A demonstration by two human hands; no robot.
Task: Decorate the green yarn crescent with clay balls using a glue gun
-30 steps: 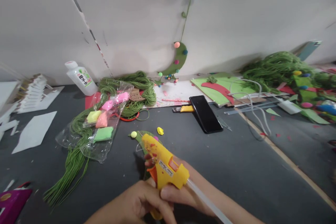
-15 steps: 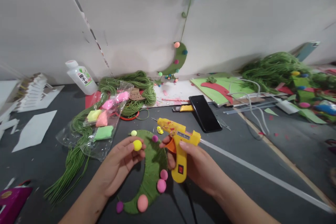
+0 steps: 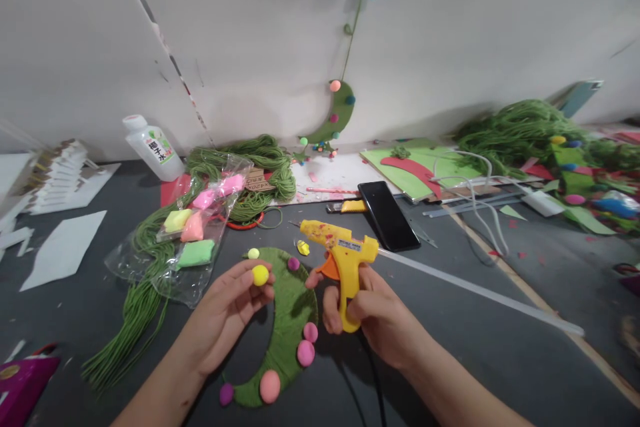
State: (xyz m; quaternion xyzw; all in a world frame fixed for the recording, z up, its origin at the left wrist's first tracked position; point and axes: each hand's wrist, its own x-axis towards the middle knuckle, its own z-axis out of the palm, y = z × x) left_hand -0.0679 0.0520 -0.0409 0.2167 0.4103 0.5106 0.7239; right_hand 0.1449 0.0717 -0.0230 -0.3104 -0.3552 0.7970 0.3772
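Observation:
My left hand point(image 3: 227, 310) pinches a small yellow clay ball point(image 3: 260, 275) between thumb and fingertips, above the left edge of a green yarn-wrapped crescent point(image 3: 290, 320) lying on the dark table. Pink, purple and yellow balls dot the crescent. My right hand point(image 3: 370, 310) grips the handle of a yellow hot glue gun point(image 3: 340, 253), a finger on its orange trigger. The nozzle points left, and a long clear glue stick point(image 3: 480, 290) juts out of its back to the right.
A clear bag of coloured clay blocks point(image 3: 193, 240) lies on green yarn point(image 3: 250, 173) to the left. A white bottle point(image 3: 150, 147), a black phone point(image 3: 387, 215), a yellow cutter point(image 3: 350, 206), white cables point(image 3: 480, 200) and a hanging crescent point(image 3: 337, 110) lie behind.
A second ago both hands were together low at the gun. The left hand now holds a yellow ball up; the right hand has shifted down onto the gun's handle.

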